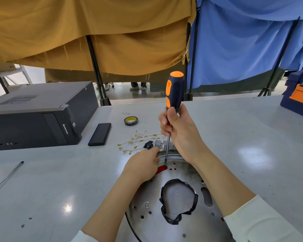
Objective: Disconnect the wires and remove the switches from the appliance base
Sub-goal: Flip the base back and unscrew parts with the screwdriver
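The round metal appliance base (180, 203) is laid flat on the grey table (243, 137), at its near edge, and everything below is placed from it. Beyond the base's far rim, a loose bundle of white wires (138, 139) with brass terminals is spread on the table, apparently already disconnected. At that far rim the grey switches (162, 143) are seen seated in their mount, so their removal is judged not yet done. The right hand (180, 135) is wrapped around the lower handle of an orange-and-black screwdriver (175, 91), held upright with its tip on a screw just inside the far rim. The left hand (143, 165) is curled at the rim beside the switches, fingertips pinching or steadying the mount; which cannot be told. A black plug socket (148, 144) lies just left of the switches.
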The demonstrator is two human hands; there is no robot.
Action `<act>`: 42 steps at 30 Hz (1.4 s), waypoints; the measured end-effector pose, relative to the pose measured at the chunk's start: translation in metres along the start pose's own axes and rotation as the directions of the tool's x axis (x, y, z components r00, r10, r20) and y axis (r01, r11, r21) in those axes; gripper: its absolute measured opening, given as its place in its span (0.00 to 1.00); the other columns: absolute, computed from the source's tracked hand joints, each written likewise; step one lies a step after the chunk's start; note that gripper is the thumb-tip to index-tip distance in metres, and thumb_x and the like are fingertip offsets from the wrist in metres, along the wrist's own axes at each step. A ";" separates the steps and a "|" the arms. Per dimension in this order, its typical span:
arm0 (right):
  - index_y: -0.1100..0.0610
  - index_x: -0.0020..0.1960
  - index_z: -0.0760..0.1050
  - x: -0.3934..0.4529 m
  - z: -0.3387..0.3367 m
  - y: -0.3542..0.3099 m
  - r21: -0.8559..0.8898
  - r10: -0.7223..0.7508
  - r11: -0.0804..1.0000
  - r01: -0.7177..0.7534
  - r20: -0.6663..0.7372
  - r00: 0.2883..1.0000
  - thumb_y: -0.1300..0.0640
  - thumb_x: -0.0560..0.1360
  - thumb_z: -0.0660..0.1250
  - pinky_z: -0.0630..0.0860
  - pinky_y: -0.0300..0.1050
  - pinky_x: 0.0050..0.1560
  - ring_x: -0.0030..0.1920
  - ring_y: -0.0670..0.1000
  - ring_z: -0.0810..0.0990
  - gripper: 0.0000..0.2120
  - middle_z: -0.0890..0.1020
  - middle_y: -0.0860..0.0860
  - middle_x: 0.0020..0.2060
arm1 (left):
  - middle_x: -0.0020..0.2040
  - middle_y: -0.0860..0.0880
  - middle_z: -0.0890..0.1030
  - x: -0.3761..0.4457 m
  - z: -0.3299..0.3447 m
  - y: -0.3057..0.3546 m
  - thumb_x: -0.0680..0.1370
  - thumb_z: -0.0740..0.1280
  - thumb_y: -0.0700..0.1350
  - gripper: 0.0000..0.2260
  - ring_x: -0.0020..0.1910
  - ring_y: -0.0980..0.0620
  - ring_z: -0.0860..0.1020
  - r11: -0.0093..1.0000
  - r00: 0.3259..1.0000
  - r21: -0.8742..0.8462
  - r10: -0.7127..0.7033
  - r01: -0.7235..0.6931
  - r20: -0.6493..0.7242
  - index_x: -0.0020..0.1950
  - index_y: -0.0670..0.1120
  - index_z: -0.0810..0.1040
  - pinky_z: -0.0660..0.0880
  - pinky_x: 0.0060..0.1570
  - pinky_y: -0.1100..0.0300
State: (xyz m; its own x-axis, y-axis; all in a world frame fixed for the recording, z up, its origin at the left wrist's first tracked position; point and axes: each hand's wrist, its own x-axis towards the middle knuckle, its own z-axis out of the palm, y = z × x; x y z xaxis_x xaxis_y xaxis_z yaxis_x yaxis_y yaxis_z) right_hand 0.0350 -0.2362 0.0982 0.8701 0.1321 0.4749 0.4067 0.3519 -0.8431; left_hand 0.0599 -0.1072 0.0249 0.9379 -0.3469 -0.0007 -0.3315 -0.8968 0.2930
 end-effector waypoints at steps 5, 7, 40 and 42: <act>0.58 0.57 0.74 0.002 -0.002 -0.005 -0.009 0.024 1.000 -0.024 -0.036 0.999 0.43 0.79 0.56 0.70 0.41 0.39 0.35 0.46 0.70 0.20 0.75 0.50 0.40 | 0.51 0.43 0.78 -0.001 0.000 0.000 0.81 0.55 0.47 0.03 0.42 0.46 0.70 1.000 1.000 0.005 -0.005 0.005 -0.004 0.48 0.50 0.63 0.66 0.39 0.56; 0.59 0.61 0.68 0.004 0.000 -0.009 0.024 0.037 0.999 -0.037 -0.007 0.999 0.43 0.78 0.58 0.67 0.40 0.37 0.33 0.45 0.67 0.20 0.73 0.50 0.39 | 0.51 0.42 0.78 -0.001 0.000 0.000 0.81 0.56 0.48 0.04 0.42 0.45 0.70 1.000 1.000 0.013 -0.004 0.004 -0.004 0.48 0.50 0.63 0.65 0.39 0.56; 0.56 0.58 0.63 0.019 0.005 -0.006 -0.069 0.008 0.998 -0.014 -0.091 0.996 0.42 0.77 0.61 0.65 0.40 0.34 0.33 0.47 0.67 0.20 0.73 0.48 0.34 | 0.50 0.42 0.78 -0.002 0.000 0.001 0.81 0.54 0.45 0.03 0.41 0.45 0.70 1.000 1.000 0.026 0.008 -0.008 -0.017 0.48 0.50 0.62 0.66 0.38 0.55; 0.52 0.59 0.61 0.020 0.005 -0.006 -0.144 0.014 0.989 -0.027 -0.093 0.996 0.41 0.70 0.68 0.66 0.38 0.32 0.31 0.45 0.67 0.27 0.73 0.43 0.31 | 0.50 0.42 0.78 -0.002 0.000 0.000 0.81 0.54 0.45 0.02 0.41 0.45 0.70 1.000 1.000 0.026 0.011 -0.010 -0.027 0.49 0.50 0.63 0.67 0.38 0.55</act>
State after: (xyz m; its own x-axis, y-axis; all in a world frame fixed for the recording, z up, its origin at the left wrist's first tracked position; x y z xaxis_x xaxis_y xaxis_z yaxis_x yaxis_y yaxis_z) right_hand 0.0482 -0.2308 0.1141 0.8976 0.0504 0.4379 0.4190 0.2108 -0.8832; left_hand 0.0580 -0.1068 0.0246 0.9366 -0.3494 0.0279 -0.3437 -0.9000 0.2680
